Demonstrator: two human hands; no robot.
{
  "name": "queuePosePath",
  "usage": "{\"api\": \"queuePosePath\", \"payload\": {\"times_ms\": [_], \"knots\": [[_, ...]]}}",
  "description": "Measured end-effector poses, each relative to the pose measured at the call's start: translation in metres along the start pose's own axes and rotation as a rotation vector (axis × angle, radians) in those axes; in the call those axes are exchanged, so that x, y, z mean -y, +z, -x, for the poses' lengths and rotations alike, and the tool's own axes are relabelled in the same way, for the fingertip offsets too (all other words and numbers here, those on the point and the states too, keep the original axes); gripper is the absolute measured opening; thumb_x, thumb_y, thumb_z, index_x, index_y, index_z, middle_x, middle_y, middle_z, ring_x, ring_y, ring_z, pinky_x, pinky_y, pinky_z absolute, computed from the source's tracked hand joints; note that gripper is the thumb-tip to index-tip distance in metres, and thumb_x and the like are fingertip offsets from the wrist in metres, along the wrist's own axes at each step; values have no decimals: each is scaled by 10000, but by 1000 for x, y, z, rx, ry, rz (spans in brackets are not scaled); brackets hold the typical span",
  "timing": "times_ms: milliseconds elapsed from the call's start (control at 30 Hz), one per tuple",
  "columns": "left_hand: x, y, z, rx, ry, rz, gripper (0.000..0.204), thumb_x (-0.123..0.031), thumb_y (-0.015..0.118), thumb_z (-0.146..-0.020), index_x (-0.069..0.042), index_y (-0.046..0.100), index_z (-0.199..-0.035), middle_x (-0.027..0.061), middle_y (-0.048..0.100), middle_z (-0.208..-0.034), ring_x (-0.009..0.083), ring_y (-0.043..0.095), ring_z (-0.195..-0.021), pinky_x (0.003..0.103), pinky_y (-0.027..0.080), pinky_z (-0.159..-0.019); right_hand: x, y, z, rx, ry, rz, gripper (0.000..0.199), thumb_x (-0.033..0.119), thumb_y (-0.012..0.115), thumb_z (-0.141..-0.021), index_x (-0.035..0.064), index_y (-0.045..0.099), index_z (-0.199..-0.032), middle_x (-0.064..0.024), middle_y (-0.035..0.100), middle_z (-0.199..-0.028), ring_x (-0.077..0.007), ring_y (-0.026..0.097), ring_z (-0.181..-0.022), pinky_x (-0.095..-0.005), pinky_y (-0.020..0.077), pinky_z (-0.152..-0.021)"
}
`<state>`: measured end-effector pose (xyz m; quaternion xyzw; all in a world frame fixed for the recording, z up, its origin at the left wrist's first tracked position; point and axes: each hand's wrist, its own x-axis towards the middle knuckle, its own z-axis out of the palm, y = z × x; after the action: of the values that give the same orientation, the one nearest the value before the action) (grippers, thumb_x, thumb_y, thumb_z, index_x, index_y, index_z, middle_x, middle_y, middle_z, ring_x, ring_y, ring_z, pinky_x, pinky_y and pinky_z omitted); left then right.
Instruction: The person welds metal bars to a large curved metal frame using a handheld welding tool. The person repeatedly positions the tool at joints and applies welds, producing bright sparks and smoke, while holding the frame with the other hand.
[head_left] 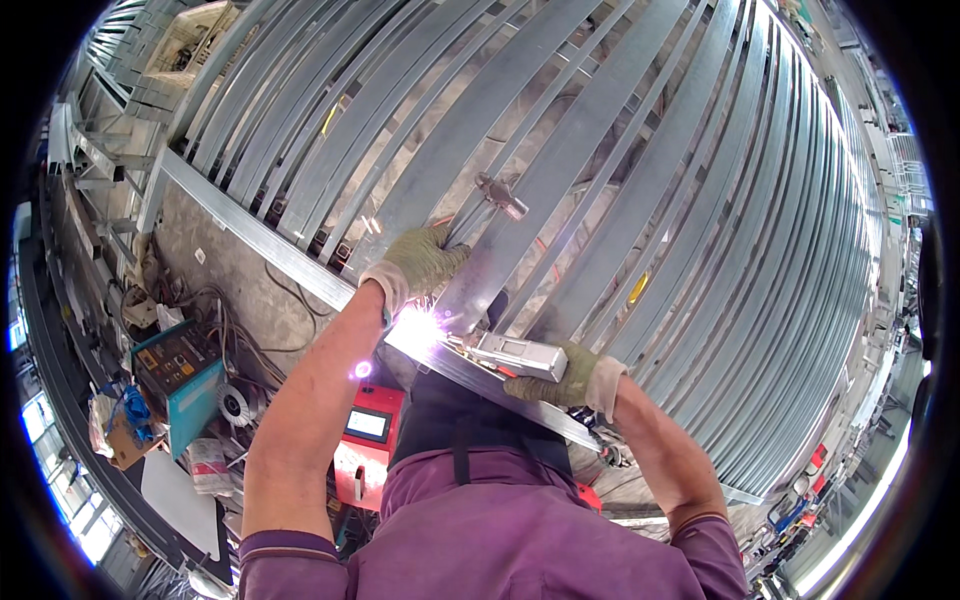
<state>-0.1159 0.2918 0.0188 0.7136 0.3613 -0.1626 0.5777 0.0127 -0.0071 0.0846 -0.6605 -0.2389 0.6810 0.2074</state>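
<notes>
Shiny grey metal fills most of the view: a big frame of long steel bars (640, 180) lies flat and runs far up and to the right. A long steel rail (250, 232) crosses the near edge of the frame, from the far left down toward the near right. On the floor at the left sits a teal welding machine (178, 372) with cables around it. A red box with a small screen (366, 440) stands just under the rail, near the person's purple shirt.

The right hand (572, 378), in a green glove, is closed around a silver welding gun (515, 355). The gun lies along the rail and points left. At its tip a bright white spark (418, 325) burns on the rail.

The left hand (425, 260), also gloved, is pressed down on a bar just beyond the spark, fingers curled over its edge. A small metal clamp (500, 195) sits on a bar a little farther away.
</notes>
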Motion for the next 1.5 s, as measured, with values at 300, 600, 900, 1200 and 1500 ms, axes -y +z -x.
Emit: {"api": "queuePosePath", "payload": {"times_ms": [300, 600, 900, 1200, 1500], "knots": [[-6, 0, 3, -21, -8, -38, 312, -289, 777, -1049, -12, 793, -1193, 90, 766, -889, 183, 668, -738, 378, 543, -683, -10, 1, -6, 48, -35, -48, 678, 508, 934, -906, 101, 751, -1417, -94, 822, -1278, -191, 742, -1165, -361, 568, -1035], [-4, -4, 12, -10, -51, 47, 331, -292, 782, -1049, -7, 779, -1217, 45, 696, -851, 150, 597, -693, 339, 506, -634, -3, -2, -5, 53, -19, 96, 689, 528, 932, -903, 102, 750, -1414, -123, 821, -1277, -216, 755, -1189, -368, 573, -1024], [33, -64, 36, -315, -73, 395, 295, -215, 758, -1073, 36, 754, -1228, 94, 760, -919, 143, 663, -782, 281, 525, -698, -8, 0, -5, 49, -68, 111, 717, 585, 885, -923, 101, 739, -1432, -135, 815, -1298, -244, 755, -1211, -388, 573, -1033], [93, -99, 60, -619, -192, 480, 259, -269, 758, -1086, -11, 742, -1063, 50, 694, -769, 123, 615, -618, 285, 480, -541, -12, 0, -7, 60, -118, 102, 660, 536, 870, -954, 98, 743, -1431, -134, 817, -1300, -225, 760, -1188, -381, 571, -1038], [105, -88, 59, -677, -182, 448, 243, -285, 770, -1077, -43, 753, -1052, 32, 677, -738, 114, 591, -580, 282, 460, -518, 9, -4, 6, 35, 1, 85, 723, 572, 888, -928, 100, 732, -1452, -136, 797, -1361, -245, 731, -1281, -374, 552, -1087]]}}
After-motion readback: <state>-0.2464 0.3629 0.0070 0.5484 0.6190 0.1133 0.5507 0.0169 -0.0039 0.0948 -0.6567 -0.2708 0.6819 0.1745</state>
